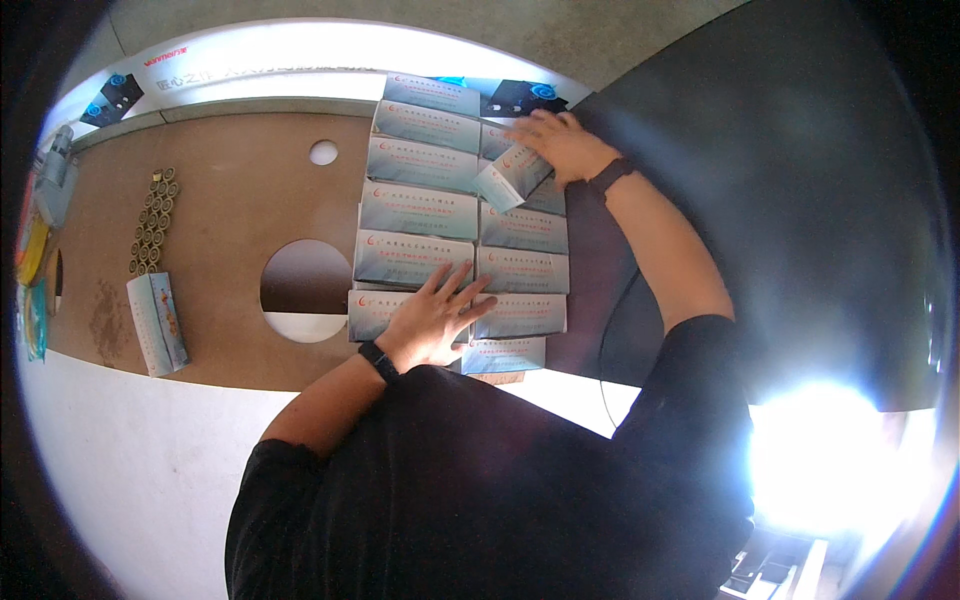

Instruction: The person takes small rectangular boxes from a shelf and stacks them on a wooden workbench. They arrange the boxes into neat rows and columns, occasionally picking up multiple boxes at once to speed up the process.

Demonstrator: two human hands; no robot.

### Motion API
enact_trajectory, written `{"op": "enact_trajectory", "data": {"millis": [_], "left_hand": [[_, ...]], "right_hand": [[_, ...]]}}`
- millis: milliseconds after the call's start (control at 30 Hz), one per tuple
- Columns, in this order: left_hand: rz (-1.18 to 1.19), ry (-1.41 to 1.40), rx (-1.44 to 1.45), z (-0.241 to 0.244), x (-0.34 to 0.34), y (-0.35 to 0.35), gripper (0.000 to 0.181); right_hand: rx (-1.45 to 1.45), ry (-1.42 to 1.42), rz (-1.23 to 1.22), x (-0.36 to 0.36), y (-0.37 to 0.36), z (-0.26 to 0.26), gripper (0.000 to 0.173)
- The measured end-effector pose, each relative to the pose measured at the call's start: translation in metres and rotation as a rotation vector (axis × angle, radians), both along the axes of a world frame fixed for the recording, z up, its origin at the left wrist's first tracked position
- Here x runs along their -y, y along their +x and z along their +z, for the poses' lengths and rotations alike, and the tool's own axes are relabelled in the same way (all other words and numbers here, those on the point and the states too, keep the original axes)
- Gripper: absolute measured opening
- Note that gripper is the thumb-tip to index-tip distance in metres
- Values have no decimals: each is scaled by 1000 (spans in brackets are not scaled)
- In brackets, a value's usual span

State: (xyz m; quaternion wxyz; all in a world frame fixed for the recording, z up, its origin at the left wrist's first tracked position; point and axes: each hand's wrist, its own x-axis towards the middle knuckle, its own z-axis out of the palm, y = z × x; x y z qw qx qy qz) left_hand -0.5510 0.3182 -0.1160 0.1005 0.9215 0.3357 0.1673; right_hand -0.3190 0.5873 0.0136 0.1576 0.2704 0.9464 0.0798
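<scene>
Two columns of printed cardboard boxes lie before me, a left column (pixel 422 208) and a right column (pixel 523 271). My left hand (pixel 431 319) rests flat near the bottom of the stack, fingers spread across the gap between the columns. It grips nothing. Toward the upper right, my right hand (pixel 566 146), slightly blurred, holds a tilted box (pixel 510 180) between thumb and fingers. That box sits askew over the right column and partly hides the boxes under it. One more box (pixel 502 357) shows at the lower end, close to my body.
The brown board table (pixel 225 210) has a large round hole (pixel 306 291) and a smaller one (pixel 324 152). Several small cylindrical parts (pixel 154 221) stand grouped beside a single box (pixel 158 324). A lit sign panel (pixel 285 56) borders the far edge. A dark cable (pixel 609 330) runs at right.
</scene>
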Motion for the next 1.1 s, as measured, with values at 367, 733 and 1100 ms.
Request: {"op": "enact_trajectory", "data": {"millis": [367,733,1100], "left_hand": [[-11,-16,10,-3,-2,-1,82],[-17,-61,-65,3,-3,0,76],[0,28,-57,-14,-1,8,86]], "right_hand": [[-50,362,-584,-49,-28,-7,70],[-82,-151,-574,-78,-5,-71,76],[-572,-170,-731,44,-18,-79,49]]}}
